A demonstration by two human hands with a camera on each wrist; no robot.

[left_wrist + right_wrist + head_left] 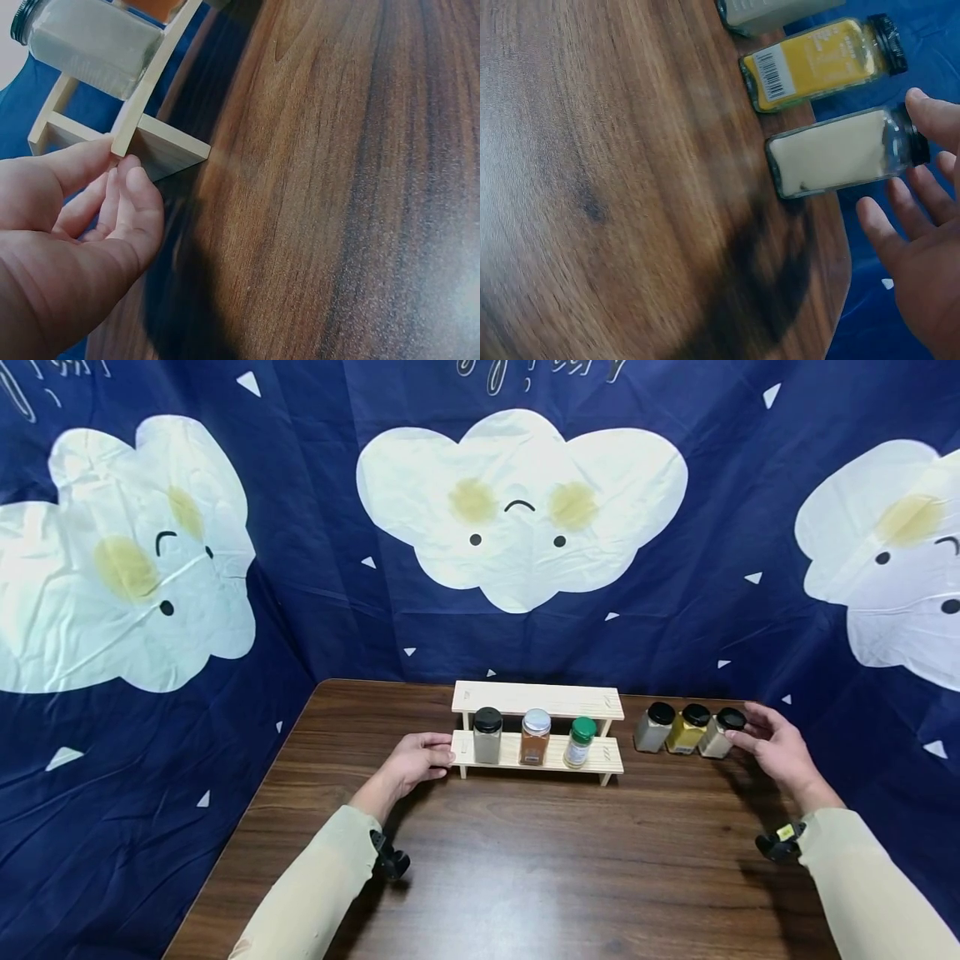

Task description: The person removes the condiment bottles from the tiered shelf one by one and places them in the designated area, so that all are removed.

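Note:
My left hand (412, 764) pinches the left end of a two-tier wooden spice rack (538, 700). In the left wrist view its thumb and fingertips (136, 180) meet at the end of the lower board. On that board stand a black-lidded jar of greyish powder (487, 739), a reddish-brown spice jar (534, 742) and a green-lidded jar (579, 745). At the right, my right hand (783, 756) is around the black lid of a cream-coloured powder jar (717, 739), thumb at the lid, other fingers spread beside it. The jar stands upright on the table.
Beside the cream jar stand a yellow spice jar (686, 733) and a greyish jar (652, 731), both black-lidded. Everything is near the back edge of a brown wooden table (525, 868). A blue cloth (322, 568) with clouds hangs behind and at the sides.

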